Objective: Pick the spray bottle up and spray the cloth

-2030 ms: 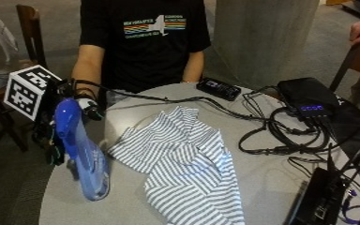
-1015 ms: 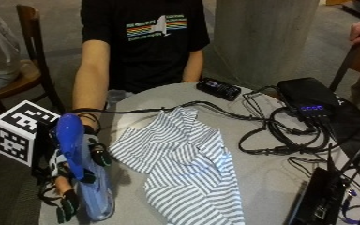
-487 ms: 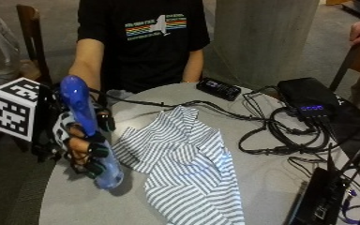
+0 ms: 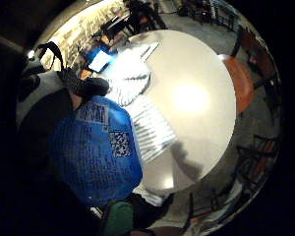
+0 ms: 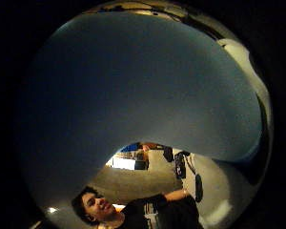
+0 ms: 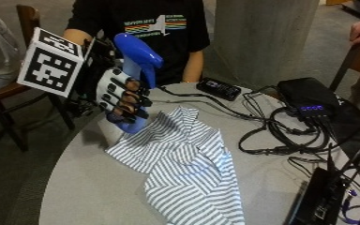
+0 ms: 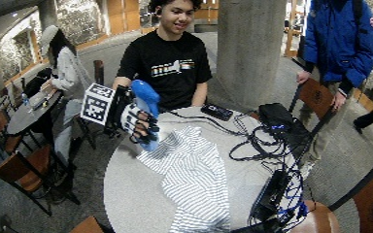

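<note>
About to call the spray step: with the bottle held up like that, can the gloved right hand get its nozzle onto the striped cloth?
Probably yes. The right hand grips the spray bottle upright just above the striped cloth, with nothing between them.

Bottle: I see a blue plastic spray bottle (image 6: 135, 70), smooth and slightly glossy, with a printed label on its body.
Cloth: the grey-and-white striped cloth (image 6: 183, 171) looks soft and matt, lying in rumpled folds.
Table: the round grey table (image 6: 86, 187) shows me a smooth matt top with a dull sheen.
Hand: my gloved right hand (image 6: 121, 96) wears matt black fabric with white plastic plates; its fingers (image 6: 132, 99) curl round the bottle.
Chair: the brown wooden chair (image 6: 8, 89) looks smooth.
</note>
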### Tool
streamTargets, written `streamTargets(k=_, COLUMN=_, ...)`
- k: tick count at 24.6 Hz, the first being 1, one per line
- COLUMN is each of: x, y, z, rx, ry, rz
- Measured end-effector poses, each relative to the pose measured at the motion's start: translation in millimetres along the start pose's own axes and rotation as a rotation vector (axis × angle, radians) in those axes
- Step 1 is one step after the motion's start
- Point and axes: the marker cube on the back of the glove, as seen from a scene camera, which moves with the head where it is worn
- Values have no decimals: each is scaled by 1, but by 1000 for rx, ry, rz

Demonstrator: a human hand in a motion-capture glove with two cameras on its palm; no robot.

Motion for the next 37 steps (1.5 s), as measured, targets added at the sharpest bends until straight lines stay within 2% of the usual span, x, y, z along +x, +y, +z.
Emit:
streamTargets(k=8, x=-6, y=2, z=19, rx=-228, ry=128, rz=65)
streamTargets(k=17, x=-2, y=5, z=38, rx=-400, ry=281, rz=114)
streamTargets(k=37, x=3, y=16, z=29, rx=-472, ry=394, rz=147)
